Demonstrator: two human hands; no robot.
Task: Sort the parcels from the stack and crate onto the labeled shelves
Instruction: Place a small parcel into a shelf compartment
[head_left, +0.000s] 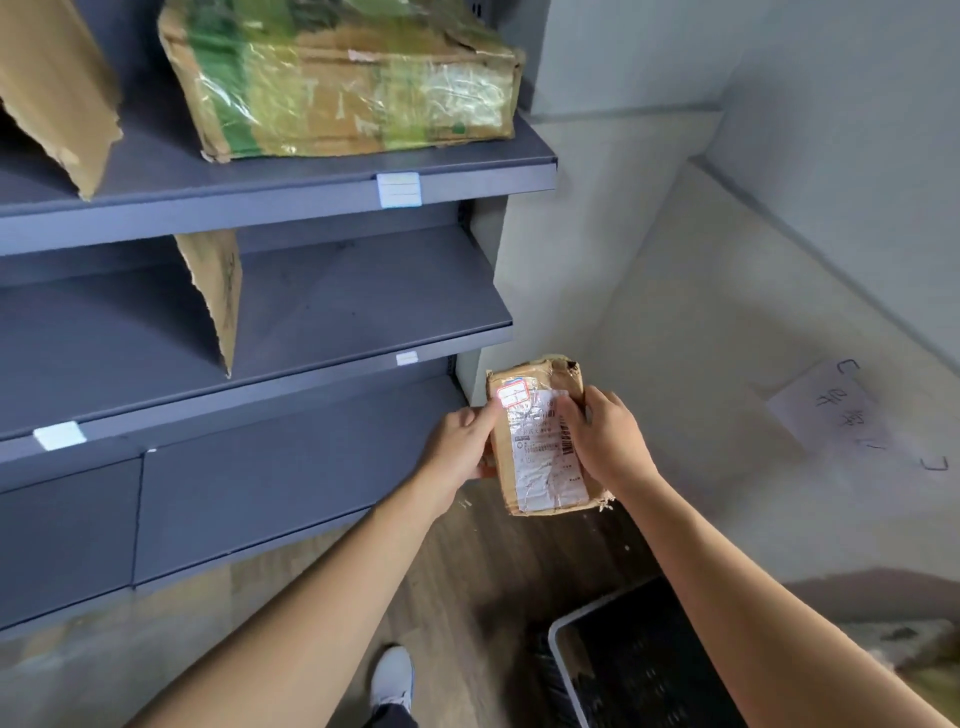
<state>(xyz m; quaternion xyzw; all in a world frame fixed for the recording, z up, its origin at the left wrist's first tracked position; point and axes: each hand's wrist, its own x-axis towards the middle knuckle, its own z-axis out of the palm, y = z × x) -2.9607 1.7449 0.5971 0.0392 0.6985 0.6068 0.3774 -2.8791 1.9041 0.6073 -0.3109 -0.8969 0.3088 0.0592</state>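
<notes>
By the shelf (311, 380) edge, left hand (460, 441), right hand (605, 439) hold parcel (540, 457).

A grey-blue metal shelving unit (363, 291) fills the left side. Its flat boards step forward toward the bottom, and a closed panel of the same grey-blue sits below the lowest board. Small white paper labels (398, 189) are fixed to the front edges of the boards. To the right stands a pale off-white wall (675, 270) — a narrow ledge crosses it on a slant, with a greyer surface above. A white sheet of paper with dark handwriting (831, 410) is stuck flat to the wall, low down. Underfoot lies a brown wood-look plank floor (467, 561). The light is soft and even — shadows are faint.
</notes>
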